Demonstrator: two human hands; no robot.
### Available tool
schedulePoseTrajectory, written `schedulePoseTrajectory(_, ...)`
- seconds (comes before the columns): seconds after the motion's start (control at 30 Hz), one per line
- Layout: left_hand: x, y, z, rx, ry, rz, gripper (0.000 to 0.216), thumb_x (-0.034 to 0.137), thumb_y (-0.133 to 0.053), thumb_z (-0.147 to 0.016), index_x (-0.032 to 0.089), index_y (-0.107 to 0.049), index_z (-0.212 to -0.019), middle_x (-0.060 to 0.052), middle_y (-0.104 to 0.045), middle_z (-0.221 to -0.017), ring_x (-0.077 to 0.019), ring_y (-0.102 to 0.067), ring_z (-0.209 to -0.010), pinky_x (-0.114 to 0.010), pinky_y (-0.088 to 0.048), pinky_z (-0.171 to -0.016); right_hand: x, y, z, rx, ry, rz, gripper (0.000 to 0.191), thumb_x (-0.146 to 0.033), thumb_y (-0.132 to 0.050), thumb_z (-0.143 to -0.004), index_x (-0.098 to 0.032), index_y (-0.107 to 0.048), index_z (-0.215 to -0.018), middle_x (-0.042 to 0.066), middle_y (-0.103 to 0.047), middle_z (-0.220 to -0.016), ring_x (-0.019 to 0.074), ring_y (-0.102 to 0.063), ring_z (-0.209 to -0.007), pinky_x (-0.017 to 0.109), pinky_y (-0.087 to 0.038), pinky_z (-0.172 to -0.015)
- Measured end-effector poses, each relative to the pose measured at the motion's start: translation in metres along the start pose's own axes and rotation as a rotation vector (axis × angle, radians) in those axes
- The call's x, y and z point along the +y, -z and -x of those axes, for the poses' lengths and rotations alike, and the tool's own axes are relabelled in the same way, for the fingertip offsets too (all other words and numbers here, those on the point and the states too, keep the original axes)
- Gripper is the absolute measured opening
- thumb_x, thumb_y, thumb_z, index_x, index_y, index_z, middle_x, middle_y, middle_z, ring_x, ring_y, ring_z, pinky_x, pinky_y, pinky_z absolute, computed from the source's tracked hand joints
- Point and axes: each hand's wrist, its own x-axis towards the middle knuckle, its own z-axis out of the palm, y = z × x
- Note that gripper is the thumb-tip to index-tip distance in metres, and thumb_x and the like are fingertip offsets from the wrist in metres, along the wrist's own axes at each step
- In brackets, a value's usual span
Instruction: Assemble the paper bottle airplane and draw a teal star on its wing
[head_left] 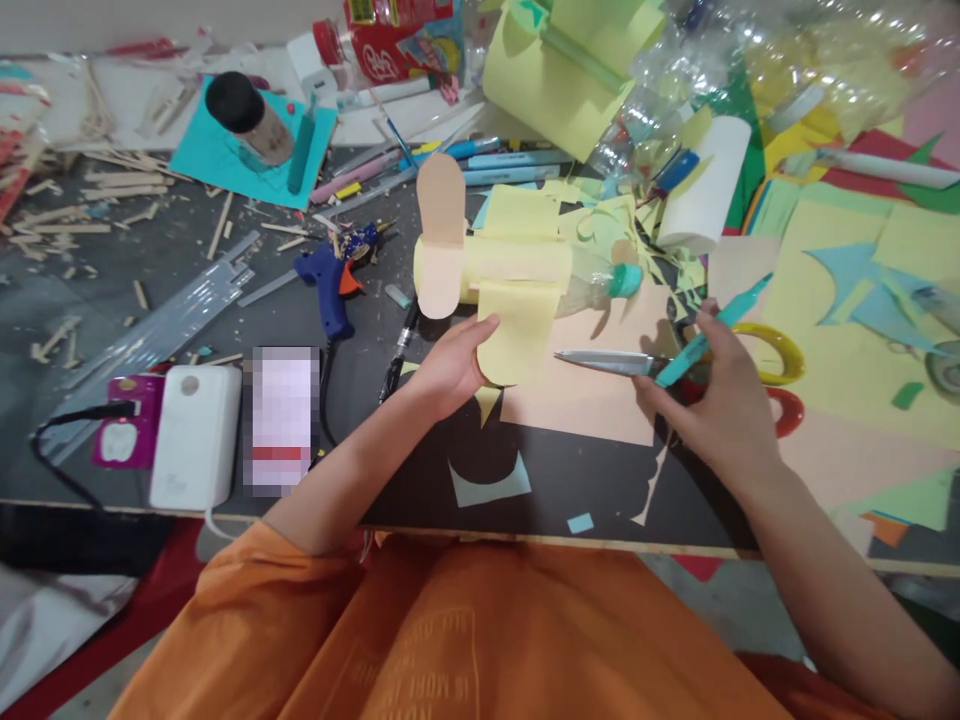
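Observation:
A paper-covered plastic bottle [592,275] with a green cap lies on its side, shaped like an airplane with yellow paper wings and a peach paper strip [440,235] across its left end. My left hand [454,370] is closed on the near yellow wing [517,330], thumb on top. In my right hand [724,400] a teal marker [712,335] is held between thumb and fingers, tilted up to the right. Scissors [607,361] with red and yellow handles pass under that hand, blades pointing left; whether the hand touches them I cannot tell. Peach paper [585,405] lies beneath.
A blue glue gun [326,285] lies left of the bottle, near a phone [281,420] and a white power bank [196,435]. Glue sticks [165,310] and wood sticks [124,190] lie farther left. Pens, a white roll [709,185] and coloured paper [840,330] crowd the back and right.

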Motion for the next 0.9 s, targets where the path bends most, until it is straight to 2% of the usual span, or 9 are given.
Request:
schedulePoseTrajectory(0.13,0.003,0.0,-0.002,-0.015,-0.032,-0.012,0.022,0.023,-0.059,-0.09,0.008,-0.072,-0.101,-0.018,-0.077,-0.108,-0.0352,-0.061,-0.131,-0.053,-0.044,-0.114,0.005,0.0,-0.016,-0.03,-0.021,-0.001,0.076,-0.054,-0.071,-0.082,-0.033,-0.042,-0.149,0.014,-0.057,-0.148,0.0403,-0.059,-0.131,0.06,-0.053,-0.104)
schedulePoseTrajectory(0.23,0.006,-0.002,-0.003,0.004,0.007,-0.007,0.026,0.02,-0.055,-0.091,0.007,-0.072,-0.105,-0.018,-0.078,-0.107,-0.0349,-0.06,-0.131,-0.053,-0.043,-0.115,-0.008,0.008,-0.034,0.0,-0.09,0.017,0.079,-0.056,-0.073,-0.079,-0.034,-0.042,-0.148,0.014,-0.057,-0.145,0.0391,-0.062,-0.126,0.058,-0.057,-0.097)
schedulePoseTrajectory(0.27,0.007,-0.002,-0.003,0.015,0.032,0.003,0.028,0.02,-0.053,-0.091,0.006,-0.071,-0.107,-0.018,-0.078,-0.106,-0.0343,-0.061,-0.131,-0.052,-0.043,-0.115,-0.015,0.011,-0.04,0.024,-0.078,0.006,0.075,-0.054,-0.073,-0.08,-0.035,-0.043,-0.146,0.014,-0.057,-0.144,0.0377,-0.063,-0.125,0.057,-0.056,-0.098)
schedulePoseTrajectory(0.33,0.008,-0.004,-0.002,0.03,0.075,0.034,0.033,0.018,-0.049,-0.093,0.005,-0.07,-0.114,-0.018,-0.078,-0.105,-0.0326,-0.062,-0.13,-0.05,-0.043,-0.116,-0.029,0.014,-0.056,0.062,0.006,-0.023,0.074,-0.052,-0.072,-0.082,-0.035,-0.04,-0.146,0.012,-0.052,-0.147,0.0367,-0.052,-0.138,0.059,-0.05,-0.107)
schedulePoseTrajectory(0.43,0.01,-0.006,-0.001,0.048,0.116,0.086,0.041,0.016,-0.043,-0.094,0.002,-0.065,-0.125,-0.017,-0.078,-0.105,-0.0306,-0.063,-0.129,-0.047,-0.042,-0.117,-0.044,0.008,-0.085,-0.11,0.158,-0.06,0.089,-0.053,-0.073,-0.081,-0.034,-0.024,-0.153,0.013,-0.044,-0.156,0.0364,-0.045,-0.145,0.06,-0.047,-0.112)
schedulePoseTrajectory(0.5,0.011,-0.007,0.001,0.049,0.132,0.114,0.044,0.014,-0.042,-0.093,0.001,-0.062,-0.13,-0.016,-0.078,-0.107,-0.0303,-0.064,-0.128,-0.046,-0.041,-0.118,-0.049,-0.001,-0.106,-0.173,0.242,-0.013,0.08,-0.049,-0.068,-0.085,-0.029,-0.025,-0.15,0.014,-0.046,-0.156,0.0371,-0.048,-0.143,0.065,-0.037,-0.118)
schedulePoseTrajectory(0.57,0.011,-0.007,0.002,0.043,0.14,0.139,0.046,0.014,-0.042,-0.093,0.002,-0.059,-0.134,-0.015,-0.078,-0.108,-0.0297,-0.065,-0.126,-0.046,-0.041,-0.118,-0.051,-0.01,-0.122,-0.256,0.274,0.069,0.074,-0.041,-0.066,-0.087,-0.023,-0.029,-0.148,0.015,-0.05,-0.153,0.0353,-0.053,-0.139,0.065,-0.031,-0.122)
schedulePoseTrajectory(0.7,0.011,-0.009,0.004,0.045,0.152,0.179,0.047,0.012,-0.04,-0.095,0.003,-0.056,-0.138,-0.015,-0.078,-0.111,-0.0278,-0.067,-0.123,-0.045,-0.042,-0.117,-0.047,-0.019,-0.133,-0.316,0.232,0.131,0.055,-0.029,-0.063,-0.086,-0.025,-0.043,-0.138,0.01,-0.064,-0.139,0.035,-0.058,-0.131,0.062,-0.046,-0.111)
schedulePoseTrajectory(0.9,0.009,-0.023,0.005,0.108,0.178,0.211,0.043,0.01,-0.033,-0.1,-0.001,-0.055,-0.135,-0.016,-0.078,-0.11,-0.0237,-0.069,-0.121,-0.04,-0.043,-0.117,-0.032,-0.027,-0.123,-0.226,0.231,0.09,0.048,-0.024,-0.056,-0.09,-0.026,-0.046,-0.137,0.008,-0.063,-0.141,0.0321,-0.056,-0.135,0.058,-0.048,-0.109)
